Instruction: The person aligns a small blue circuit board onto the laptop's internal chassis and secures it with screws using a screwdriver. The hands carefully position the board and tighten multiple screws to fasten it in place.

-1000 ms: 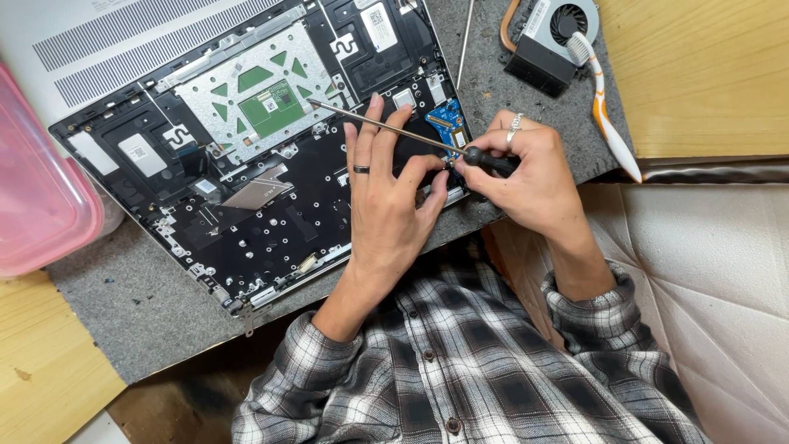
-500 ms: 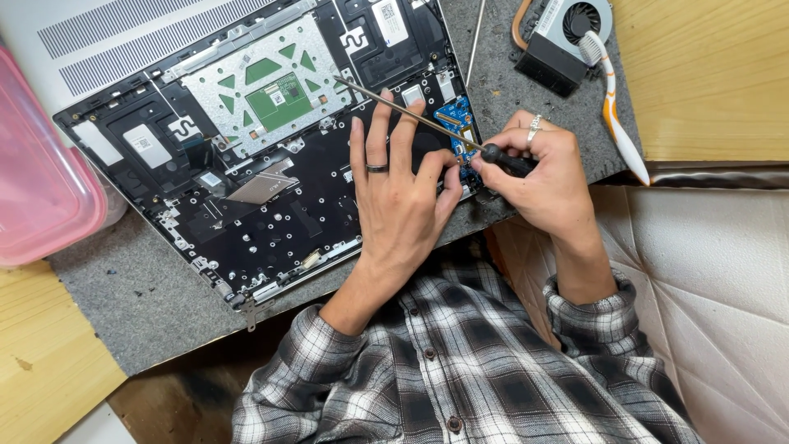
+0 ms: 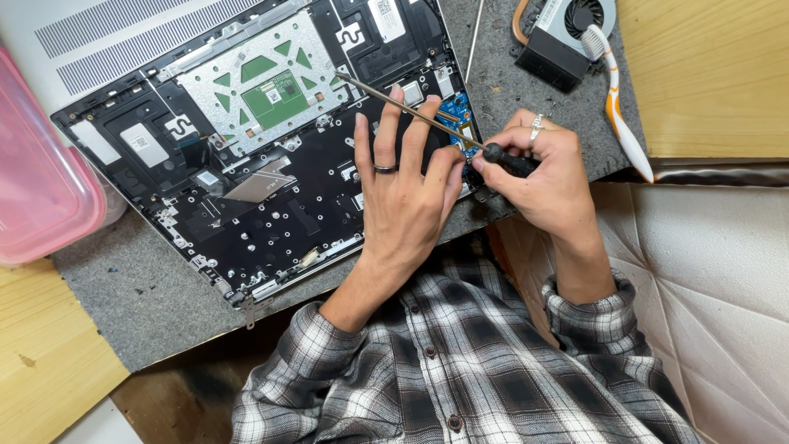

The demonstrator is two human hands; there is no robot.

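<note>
On the grey felt mat, left hand is lying flat, fingers spread, pressing the opened laptop chassis, holding nothing; right hand is gripping a black-handled screwdriver, shaft lying over the left fingertips toward the trackpad plate (tip contact unclear). Versus a second ago the shaft is sitting slightly steeper and both hands are barely shifting, so probably a reposition. Fan and toothbrush are sitting apart, pink box at left

An electronics repair bench is indicated by the grey felt work mat, the opened black laptop chassis and a removed cooling fan.
</note>
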